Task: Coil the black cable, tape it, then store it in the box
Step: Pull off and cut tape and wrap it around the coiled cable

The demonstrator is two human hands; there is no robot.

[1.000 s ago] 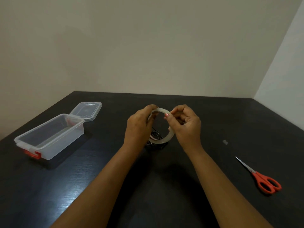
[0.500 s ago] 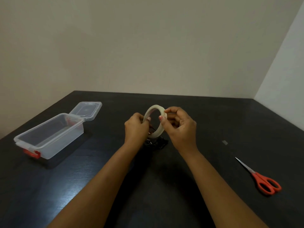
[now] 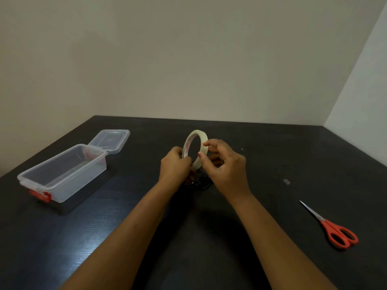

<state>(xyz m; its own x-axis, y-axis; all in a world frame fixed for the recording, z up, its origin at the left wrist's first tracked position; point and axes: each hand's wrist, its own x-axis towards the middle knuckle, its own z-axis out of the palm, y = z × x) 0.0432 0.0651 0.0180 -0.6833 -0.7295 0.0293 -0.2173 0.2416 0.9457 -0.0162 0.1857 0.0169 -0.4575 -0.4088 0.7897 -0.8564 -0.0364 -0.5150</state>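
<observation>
On the dark table [image 3: 272, 164] a clear box [image 3: 62, 181] stands open at left. The left hand [image 3: 173, 168] grips the upright cream tape roll [image 3: 196, 137] by its lower rim; the right hand [image 3: 226, 166] pinches its near edge. Beneath them lies the black cable [image 3: 201, 183], bunched and mostly hidden.

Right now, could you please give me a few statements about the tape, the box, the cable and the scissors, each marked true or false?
1. The left hand and right hand both hold the tape roll. True.
2. The clear plastic box is closed. False: its lid lies open behind it.
3. The orange-handled scissors lie on the table to the right of the hands. True.
4. The black cable is in the box. False: it lies on the table beneath the hands.
</observation>
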